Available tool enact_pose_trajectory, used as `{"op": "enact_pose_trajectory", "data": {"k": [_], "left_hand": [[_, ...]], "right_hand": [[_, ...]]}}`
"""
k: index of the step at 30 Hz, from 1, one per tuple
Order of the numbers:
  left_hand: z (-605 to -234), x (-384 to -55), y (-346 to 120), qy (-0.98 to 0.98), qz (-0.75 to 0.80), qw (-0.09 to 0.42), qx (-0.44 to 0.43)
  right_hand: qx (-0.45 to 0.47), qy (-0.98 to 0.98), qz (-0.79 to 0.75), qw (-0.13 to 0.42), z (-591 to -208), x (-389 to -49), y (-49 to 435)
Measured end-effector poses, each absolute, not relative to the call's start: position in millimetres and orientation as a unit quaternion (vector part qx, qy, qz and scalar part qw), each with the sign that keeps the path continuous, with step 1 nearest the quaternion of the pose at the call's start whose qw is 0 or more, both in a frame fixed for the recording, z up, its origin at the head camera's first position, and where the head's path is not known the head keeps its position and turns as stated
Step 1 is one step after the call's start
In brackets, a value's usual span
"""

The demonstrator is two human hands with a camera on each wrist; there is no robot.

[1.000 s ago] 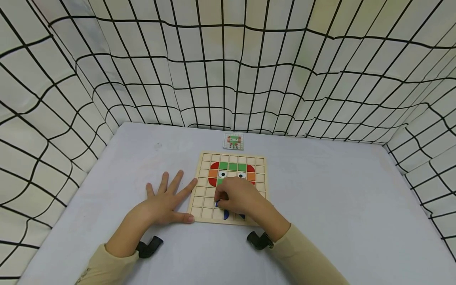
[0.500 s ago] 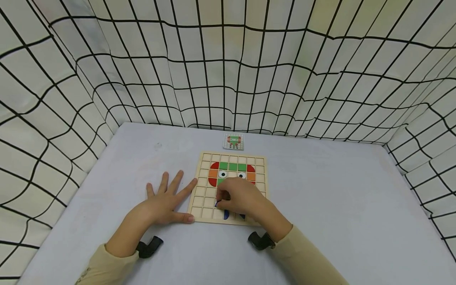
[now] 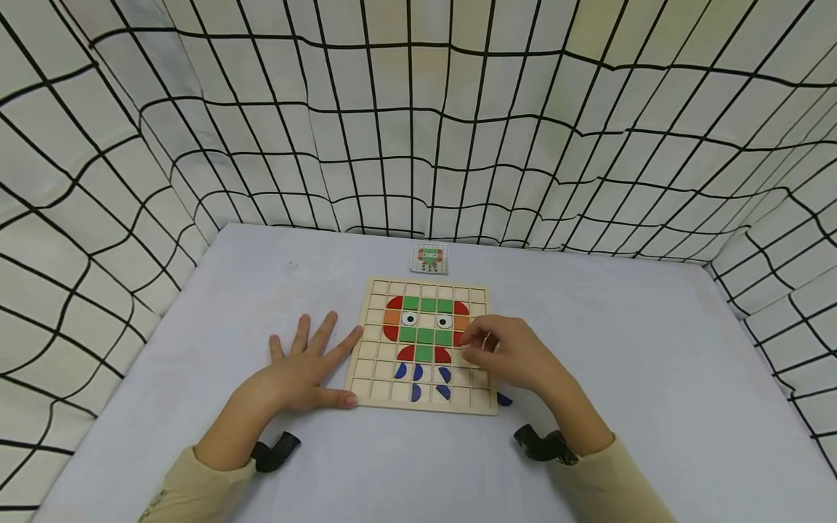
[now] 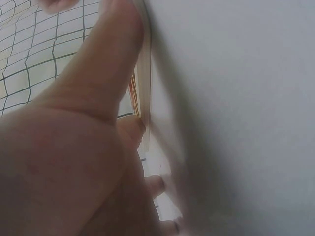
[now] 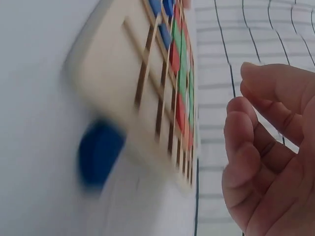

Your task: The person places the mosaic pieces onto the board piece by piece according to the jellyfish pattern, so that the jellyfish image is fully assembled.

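Note:
A wooden grid board (image 3: pixel 461 396) lies on the table, holding red, green and orange pieces and two eye pieces. Several blue half-round pieces (image 3: pixel 443 392) sit in its lower cells. My left hand (image 3: pixel 297 378) lies with spread fingers at the board's left side, thumb and index finger touching its edge. Over the board's right side is my right hand (image 3: pixel 516 352), fingers loosely bent, thumb and index finger apart; the right wrist view shows nothing between them. Another blue piece (image 3: pixel 504 399) rests on the table by the board's lower right corner, large and blurred in the right wrist view.
Behind the board lies a small picture card (image 3: pixel 429 259) with a similar coloured figure. A white cloth covers the table (image 3: pixel 621 349). Black netting (image 3: pixel 451 116) over white sheeting rises around the back and sides.
My right hand has moved right from the lower middle of the board and let go of a blue piece, which lies in a lower-left cell. My left hand stays put.

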State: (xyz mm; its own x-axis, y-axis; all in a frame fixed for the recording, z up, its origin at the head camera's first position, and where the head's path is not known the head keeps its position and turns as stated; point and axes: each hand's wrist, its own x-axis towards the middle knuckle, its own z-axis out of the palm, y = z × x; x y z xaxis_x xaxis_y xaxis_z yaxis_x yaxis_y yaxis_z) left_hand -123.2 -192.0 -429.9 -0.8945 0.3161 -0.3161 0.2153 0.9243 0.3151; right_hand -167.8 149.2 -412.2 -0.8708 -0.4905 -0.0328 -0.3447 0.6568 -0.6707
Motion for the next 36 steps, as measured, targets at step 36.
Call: {"op": "enact_pose_trajectory", "data": {"k": [36], "left_hand": [[-433, -125, -192, 0.966, 0.125, 0.184, 0.13]], "right_hand": [[-0.24, 0.942, -0.204, 0.113, -431, -129, 195]]}}
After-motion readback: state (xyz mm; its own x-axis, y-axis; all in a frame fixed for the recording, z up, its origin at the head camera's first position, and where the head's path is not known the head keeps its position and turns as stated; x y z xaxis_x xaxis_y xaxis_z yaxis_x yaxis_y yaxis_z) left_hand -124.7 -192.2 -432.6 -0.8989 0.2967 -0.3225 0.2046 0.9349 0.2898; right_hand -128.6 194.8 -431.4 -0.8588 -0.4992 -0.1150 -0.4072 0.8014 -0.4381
